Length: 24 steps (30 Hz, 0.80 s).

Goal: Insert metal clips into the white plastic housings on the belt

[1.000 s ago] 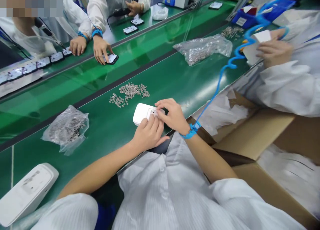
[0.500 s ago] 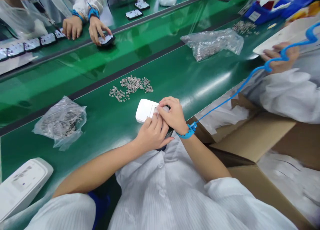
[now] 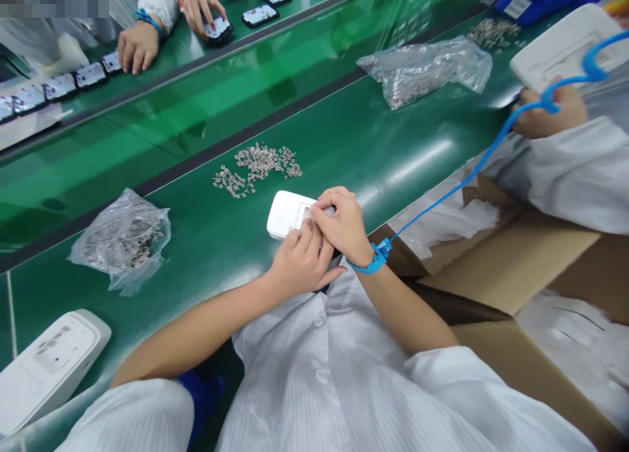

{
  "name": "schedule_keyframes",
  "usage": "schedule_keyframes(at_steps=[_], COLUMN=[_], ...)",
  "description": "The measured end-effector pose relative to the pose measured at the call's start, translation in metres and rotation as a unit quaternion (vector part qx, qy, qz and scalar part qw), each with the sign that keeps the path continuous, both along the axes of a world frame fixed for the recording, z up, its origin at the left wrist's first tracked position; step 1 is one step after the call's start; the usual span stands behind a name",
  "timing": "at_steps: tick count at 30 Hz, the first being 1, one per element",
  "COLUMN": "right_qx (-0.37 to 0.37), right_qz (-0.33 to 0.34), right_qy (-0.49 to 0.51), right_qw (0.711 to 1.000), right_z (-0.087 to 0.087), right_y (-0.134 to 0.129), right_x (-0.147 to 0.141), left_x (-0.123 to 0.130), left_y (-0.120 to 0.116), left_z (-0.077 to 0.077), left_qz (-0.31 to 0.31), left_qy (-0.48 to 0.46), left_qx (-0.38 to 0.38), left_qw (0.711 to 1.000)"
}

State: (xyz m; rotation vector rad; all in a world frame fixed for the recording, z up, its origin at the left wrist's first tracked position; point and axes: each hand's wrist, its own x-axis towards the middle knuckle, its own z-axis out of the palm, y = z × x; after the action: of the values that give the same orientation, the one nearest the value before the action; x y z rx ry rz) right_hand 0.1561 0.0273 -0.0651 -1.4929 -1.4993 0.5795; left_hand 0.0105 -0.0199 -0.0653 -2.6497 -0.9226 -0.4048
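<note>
A white plastic housing (image 3: 284, 213) with rounded corners and a recessed panel sits at the bench's near edge, close to my body. My left hand (image 3: 302, 255) is closed on its near side, fingers bent together over the recess. My right hand (image 3: 341, 221) grips the right end, with thumb and fingertips pressed at the recess beside the left fingertips. My fingers hide that part of the housing, so any small part between them cannot be made out. A blue wrist strap (image 3: 373, 259) circles my right wrist. Just beyond the housing lies a loose pile of small metal clips (image 3: 263, 162).
Bags of metal parts lie left (image 3: 125, 239) and far right (image 3: 422, 69). Another white housing (image 3: 54, 367) rests at lower left. Cardboard boxes (image 3: 515, 262) stand at right, under a coiled blue cord (image 3: 472, 177). Co-workers' hands (image 3: 139, 46) handle black-edged units across the bench; another holds a white panel (image 3: 565, 46).
My hands stay almost still on the housing. Across the bench, a co-worker's hand has moved away from me with a black-edged unit. The co-worker at right has raised and tilted the white panel.
</note>
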Motion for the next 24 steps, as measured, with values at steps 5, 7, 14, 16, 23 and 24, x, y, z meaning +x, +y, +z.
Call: schedule_keyframes(at_steps=[5,7,14,16,23,24], right_qx=[-0.003,-0.011,-0.003,0.039,0.08,0.08], right_qz=[-0.005,0.002,0.022,0.005,0.012,0.017], right_qy=[-0.004,0.001,-0.011,-0.035,-0.118,-0.119], right_qw=[1.0,1.0,1.0,0.999,0.99,0.99], right_z=[-0.004,-0.005,-0.002,-0.002,-0.013,-0.015], right_y=[0.0,0.003,0.002,-0.008,-0.034,-0.034], right_x=[-0.001,-0.001,0.009,0.012,0.013,0.014], left_x=[-0.001,-0.001,-0.003,-0.007,-0.027,-0.028], left_y=[0.0,0.0,0.002,0.009,0.051,0.054], left_z=[-0.001,-0.001,0.008,0.014,0.029,0.029], left_qz=[-0.006,-0.003,-0.008,-0.011,0.07,0.067], left_qy=[-0.004,-0.005,-0.038,-0.075,-0.108,-0.096], left_qx=[0.014,-0.005,-0.011,0.024,0.031,0.015], left_qw=[1.0,1.0,0.999,0.997,0.991,0.993])
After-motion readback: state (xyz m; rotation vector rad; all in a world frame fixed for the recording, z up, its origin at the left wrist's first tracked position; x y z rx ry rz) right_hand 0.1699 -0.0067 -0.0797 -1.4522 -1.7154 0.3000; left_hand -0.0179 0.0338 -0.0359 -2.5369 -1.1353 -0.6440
